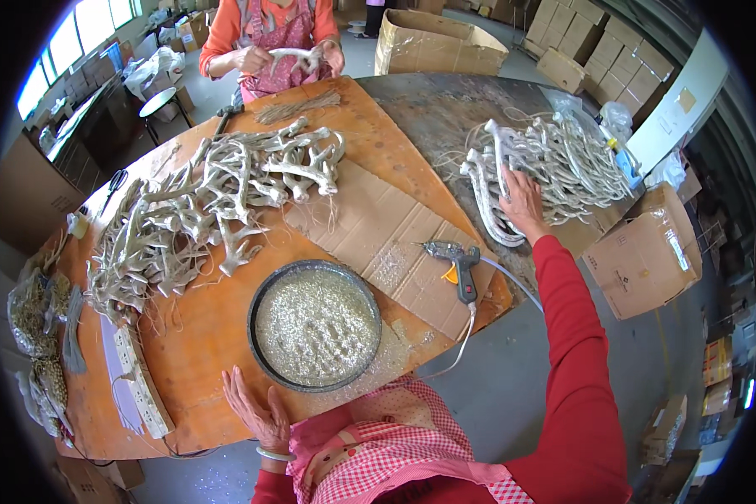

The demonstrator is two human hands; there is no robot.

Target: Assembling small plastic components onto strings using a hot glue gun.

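Note:
My right hand [522, 202] reaches far out on a red-sleeved arm and lies on a heap of pale antler-shaped pieces [554, 164] on the dark round table; whether its fingers grip one I cannot tell. My left hand [259, 413] rests open, fingers spread, on the near edge of the orange tabletop [202, 336], just below a round dark pan of silver glitter [315, 325]. A grey glue gun with an orange trigger [459, 267] lies on flattened cardboard [378, 235] between the two hands.
A larger heap of antler pieces [210, 202] covers the left of the orange table. A person in orange and a pink apron [277, 38] at the far side holds an antler piece. Cardboard boxes [647, 252] stand at right, and an open box [437, 42] behind.

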